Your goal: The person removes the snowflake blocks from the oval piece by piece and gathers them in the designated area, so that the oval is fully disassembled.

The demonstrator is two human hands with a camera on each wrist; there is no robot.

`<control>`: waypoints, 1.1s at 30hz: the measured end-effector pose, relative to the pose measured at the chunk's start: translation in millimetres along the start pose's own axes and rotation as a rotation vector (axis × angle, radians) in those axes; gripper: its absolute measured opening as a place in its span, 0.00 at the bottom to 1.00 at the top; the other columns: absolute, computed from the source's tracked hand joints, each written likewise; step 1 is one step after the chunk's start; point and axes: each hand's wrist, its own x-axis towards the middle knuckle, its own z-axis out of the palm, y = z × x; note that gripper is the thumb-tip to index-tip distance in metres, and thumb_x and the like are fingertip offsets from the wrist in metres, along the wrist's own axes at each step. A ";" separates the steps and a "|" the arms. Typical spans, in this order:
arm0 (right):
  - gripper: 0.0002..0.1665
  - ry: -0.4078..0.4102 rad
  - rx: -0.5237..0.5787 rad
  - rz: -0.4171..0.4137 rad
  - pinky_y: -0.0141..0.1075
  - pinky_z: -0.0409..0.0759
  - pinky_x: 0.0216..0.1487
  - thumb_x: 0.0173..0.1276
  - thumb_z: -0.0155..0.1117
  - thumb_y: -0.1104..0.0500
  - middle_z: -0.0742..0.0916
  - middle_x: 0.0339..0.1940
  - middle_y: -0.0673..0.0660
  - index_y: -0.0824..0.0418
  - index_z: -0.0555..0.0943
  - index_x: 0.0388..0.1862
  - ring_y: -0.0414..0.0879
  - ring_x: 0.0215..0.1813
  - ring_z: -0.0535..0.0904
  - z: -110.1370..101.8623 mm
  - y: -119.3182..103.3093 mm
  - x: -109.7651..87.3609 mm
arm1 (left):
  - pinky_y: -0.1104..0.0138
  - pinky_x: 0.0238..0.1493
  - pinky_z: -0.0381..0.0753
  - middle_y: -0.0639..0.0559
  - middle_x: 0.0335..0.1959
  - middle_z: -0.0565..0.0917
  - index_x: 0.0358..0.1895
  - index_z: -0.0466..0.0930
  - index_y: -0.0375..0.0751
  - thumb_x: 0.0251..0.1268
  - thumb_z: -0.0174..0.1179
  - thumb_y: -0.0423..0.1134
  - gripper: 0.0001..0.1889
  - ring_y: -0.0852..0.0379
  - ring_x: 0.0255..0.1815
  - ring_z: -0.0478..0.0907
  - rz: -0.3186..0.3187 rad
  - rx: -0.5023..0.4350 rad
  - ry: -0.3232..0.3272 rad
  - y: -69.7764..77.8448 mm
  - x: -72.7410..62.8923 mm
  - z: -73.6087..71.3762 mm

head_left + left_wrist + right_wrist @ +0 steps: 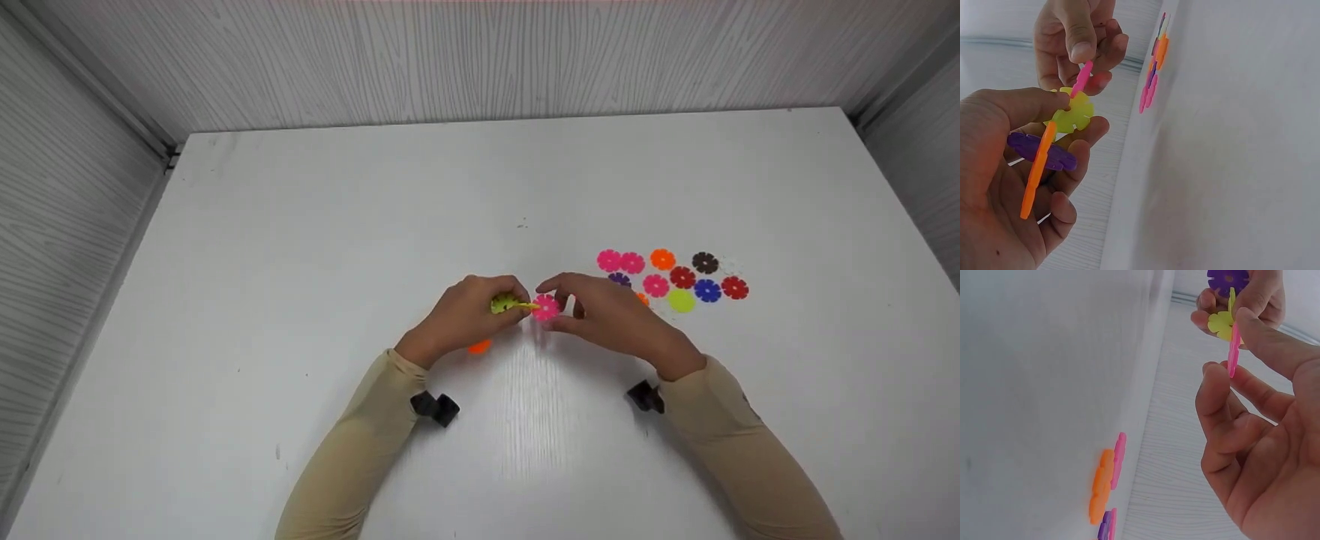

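Observation:
My left hand (476,311) pinches a yellow notched plastic disc (1075,115) between thumb and fingers. In the left wrist view, a purple disc (1030,149) and an orange disc (1037,177) cross each other by the palm, part of the same joined cluster. The right wrist view has a second yellow disc (1231,299) edge-on beside the purple one. A pink disc (546,307) meets the yellow disc's edge, slotted at right angles to it. My right hand (619,315) holds that pink disc at its rim, thumb on one side and fingertips on the other.
Loose discs lie on the white table (300,225) right of the hands: several pink (656,285), plus orange (662,259), red (735,287), blue (707,290), black (705,262), purple (619,279) and yellow (682,301). Wood-grained panels (480,60) border the table.

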 end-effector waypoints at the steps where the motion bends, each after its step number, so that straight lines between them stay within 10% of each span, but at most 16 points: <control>1: 0.28 0.002 -0.002 -0.002 0.33 0.77 0.33 0.62 0.70 0.52 0.84 0.41 0.53 0.54 0.76 0.61 0.43 0.30 0.76 0.3 -0.1 0.1 | 0.66 0.41 0.74 0.52 0.37 0.86 0.41 0.83 0.44 0.65 0.61 0.42 0.07 0.58 0.37 0.75 0.001 -0.003 0.001 -0.2 0.0 0.4; 33: 0.22 0.095 -0.180 -0.111 0.32 0.77 0.31 0.58 0.73 0.53 0.88 0.35 0.52 0.57 0.84 0.52 0.42 0.29 0.78 -14.7 -2.1 -0.7 | 0.67 0.35 0.72 0.53 0.31 0.85 0.39 0.81 0.46 0.66 0.59 0.42 0.05 0.59 0.30 0.75 0.100 0.099 0.070 6.6 6.2 0.9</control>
